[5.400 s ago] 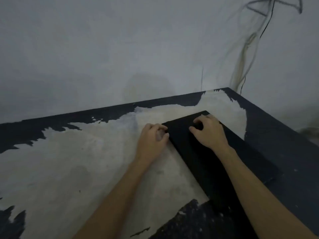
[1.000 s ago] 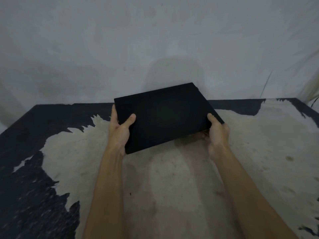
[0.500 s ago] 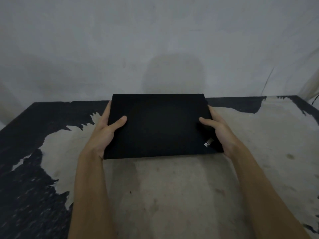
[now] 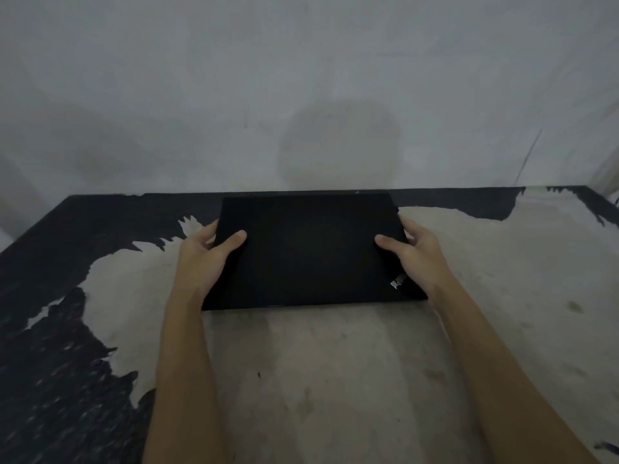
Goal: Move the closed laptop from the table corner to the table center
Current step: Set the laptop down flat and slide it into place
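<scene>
You are looking down at a table [image 4: 318, 380] whose dark coating has worn away across the middle, leaving a pale, rough patch with ragged black edges along the left side and the far rim. A plain grey wall [image 4: 301, 78] stands just behind the table's far edge, with a faint rounded stain above the middle.

The closed laptop [image 4: 311, 252] is a flat black slab, lid up, sitting square to you over the middle of the table's width, towards the far side. Its far edge lies close to the table's far rim. Its near edge sits against the pale patch; you cannot tell whether the whole base is fully resting on the surface or just above it. A small silver logo [image 4: 397, 281] shows on the lid near the corner closest to your right wrist.

Your left hand [image 4: 204, 259] clasps the laptop's left edge: the thumb lies on top of the lid, and the other fingers curl around and under the side, out of sight. Your right hand [image 4: 415, 256] mirrors this on the right edge, thumb pressed on the lid, remaining fingers wrapped beneath. Both forearms are bare and reach forward from the bottom of the view.

No containers are visible on the table.
</scene>
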